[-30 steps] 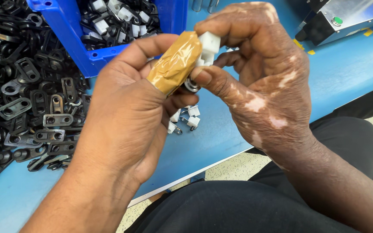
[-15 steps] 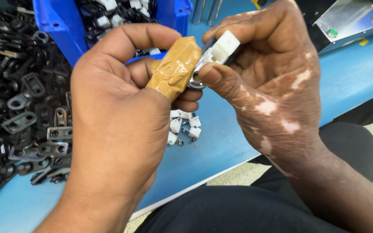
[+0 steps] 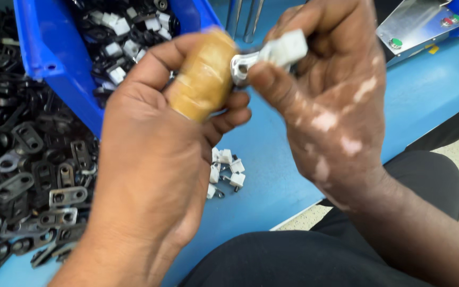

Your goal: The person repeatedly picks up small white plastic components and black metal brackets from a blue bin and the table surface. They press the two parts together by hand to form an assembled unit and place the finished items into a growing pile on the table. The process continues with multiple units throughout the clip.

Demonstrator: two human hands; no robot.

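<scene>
Head view: hands raised above a blue counter, seen from above, with the person's dark trousers at the bottom edge.
Left hand: the left hand is curled closed, its thumb wrapped in tan tape and pressed up against a small metal piece.
Right hand: the right hand is closed in a pinch, thumb and fingers gripping a white plastic connector from which a shiny metal eyelet sticks out toward the left thumb.
Position of the part: connector and eyelet sit between the two hands, touching both, held well above the counter and just in front of the bin.
Progress: judging from the scene, white block and metal eyelet already appear joined, so this piece looks nearly finished; motion blur hides whether it is fully seated.
Finished pieces: a small cluster of white connectors lies on the counter below the hands, likely completed ones.
Remaining stock: a blue plastic bin behind the left hand holds many mixed black and white parts, and a large heap of black metal brackets covers the counter to the left, so plenty seems left to do.
Background: a grey metal box with a green button stands at the upper right, well apart from the hands.
</scene>
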